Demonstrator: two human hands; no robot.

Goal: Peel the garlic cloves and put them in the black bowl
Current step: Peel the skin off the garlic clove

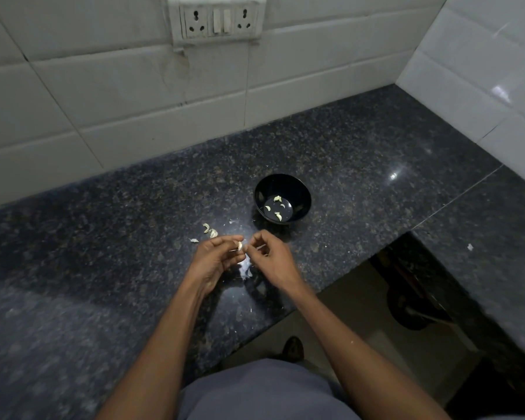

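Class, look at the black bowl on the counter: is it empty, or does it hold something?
Not empty. The black bowl stands upright, with a few pale garlic cloves on its bottom.

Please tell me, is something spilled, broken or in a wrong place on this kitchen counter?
Nothing is broken or tipped. The black bowl stands upright with peeled cloves inside. The only mess is bits of garlic skin scattered on the counter under the hands, plus a few garlic cloves lying loose left of the bowl.
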